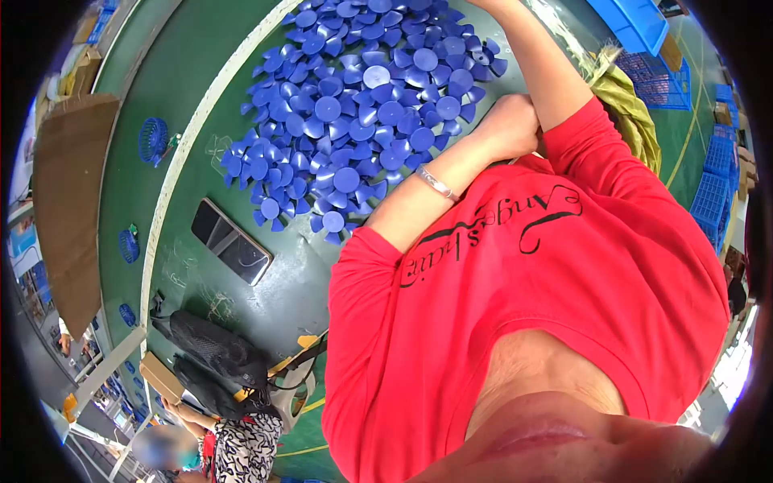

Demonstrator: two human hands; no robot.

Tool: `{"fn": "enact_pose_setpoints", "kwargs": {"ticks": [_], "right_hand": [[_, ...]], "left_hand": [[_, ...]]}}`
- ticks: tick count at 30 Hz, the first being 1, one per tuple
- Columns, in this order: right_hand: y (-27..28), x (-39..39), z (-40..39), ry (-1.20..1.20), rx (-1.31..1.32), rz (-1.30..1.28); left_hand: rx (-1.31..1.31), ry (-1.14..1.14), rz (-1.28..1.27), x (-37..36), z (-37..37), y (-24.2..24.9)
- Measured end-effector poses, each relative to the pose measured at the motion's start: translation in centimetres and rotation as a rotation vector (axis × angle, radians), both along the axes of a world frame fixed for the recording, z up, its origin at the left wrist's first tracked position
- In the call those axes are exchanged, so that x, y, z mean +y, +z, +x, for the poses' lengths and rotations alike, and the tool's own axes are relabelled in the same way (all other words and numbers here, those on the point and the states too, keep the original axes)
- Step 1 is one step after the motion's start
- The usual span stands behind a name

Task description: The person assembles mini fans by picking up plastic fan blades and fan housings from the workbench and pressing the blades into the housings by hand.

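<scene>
My left hand (513,127), a metal bracelet (437,183) at its wrist, is curled closed beside my right forearm. Whatever its fingers hold, if anything, is hidden. My right forearm (527,56) reaches up past it to the top edge, where the right hand is cut off. A large heap of blue plastic fan blades (346,179) lies on the green table (173,266), just left of my left hand. Their flat round hubs mostly face up. A smartphone (232,241) with a dark screen lies on the table, apart from the heap.
Beyond a white rail (183,157) sit blue round fan guards (153,141). A co-worker (245,447) is at the lower left, near a black bag (213,346) and a cardboard box (161,377). At right are a blue bin (632,22), a yellow-green sack (632,113) and blue crates (710,189).
</scene>
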State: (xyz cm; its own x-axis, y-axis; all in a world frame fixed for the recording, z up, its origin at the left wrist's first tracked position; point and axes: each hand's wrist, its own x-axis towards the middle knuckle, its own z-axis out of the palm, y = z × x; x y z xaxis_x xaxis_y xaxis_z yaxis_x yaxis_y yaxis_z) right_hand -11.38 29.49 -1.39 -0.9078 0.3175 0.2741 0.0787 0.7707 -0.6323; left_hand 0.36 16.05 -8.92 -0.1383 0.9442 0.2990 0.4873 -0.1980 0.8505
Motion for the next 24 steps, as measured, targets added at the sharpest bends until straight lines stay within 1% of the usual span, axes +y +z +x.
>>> {"fn": "enact_pose_setpoints", "kwargs": {"ticks": [1,4,7,8,9,11,12,13,14,15,17,18,19,20,21,23,24], "right_hand": [[-0.3,0.3,0.4,0.001,0.023,0.022],[-1.1,0.5,1.4,0.009,0.065,0.082],[-0.9,-0.1,1.4,0.048,0.05,0.055],[-1.2,-0.3,1.0,0.068,0.075,0.077],[-1.3,-0.9,0.6,0.113,0.136,0.12],[-0.6,-2.8,0.2,0.087,-0.031,0.288],[-1.7,-3.2,-0.6,0.085,-0.031,0.362],[-2.5,-4.1,-0.8,0.021,0.056,0.458],[-2.7,-4.4,-0.8,0.039,0.075,0.494],[-2.6,-4.5,-0.7,0.057,0.095,0.531],[-1.7,-4.5,-1.1,0.055,-0.211,0.458],[-1.5,-4.5,-1.3,0.064,-0.365,0.421],[-2.3,-4.3,-1.4,0.057,-0.251,0.403],[-2.5,-4.0,-1.5,0.059,-0.257,0.375],[-3.5,-3.4,-2.0,0.084,-0.21,0.351],[-3.0,-3.5,-1.8,0.066,-0.219,0.343],[-2.9,-3.9,-1.8,0.039,-0.205,0.36]], "left_hand": [[-0.013,-0.026,-0.015,0.1,-0.1,0.1],[0.066,0.022,0.046,0.3,0.4,-0.2],[0.05,0.099,0.083,0.2,0.9,0.0],[0.029,0.084,0.043,0.2,1.0,0.2],[0.011,0.071,0.004,0.1,0.9,0.3],[0.014,0.046,-0.081,0.0,0.6,0.6],[0.026,0.037,-0.132,0.0,0.4,0.5],[0.045,0.027,-0.181,-0.1,0.4,0.4],[0.035,0.084,-0.058,-0.2,0.6,0.2],[0.009,0.083,-0.034,-0.1,0.8,0.0],[-0.046,0.084,0.014,-0.3,0.8,0.9],[-0.146,0.068,0.035,-0.4,0.8,1.3],[-0.154,0.089,0.018,-0.4,0.7,1.1],[-0.107,0.077,-0.006,-0.4,0.8,1.1],[-0.063,0.071,-0.038,-0.5,0.8,1.1],[-0.097,0.219,-0.028,-1.6,2.1,2.4],[-0.136,0.186,-0.114,-2.6,2.0,3.4]]}}
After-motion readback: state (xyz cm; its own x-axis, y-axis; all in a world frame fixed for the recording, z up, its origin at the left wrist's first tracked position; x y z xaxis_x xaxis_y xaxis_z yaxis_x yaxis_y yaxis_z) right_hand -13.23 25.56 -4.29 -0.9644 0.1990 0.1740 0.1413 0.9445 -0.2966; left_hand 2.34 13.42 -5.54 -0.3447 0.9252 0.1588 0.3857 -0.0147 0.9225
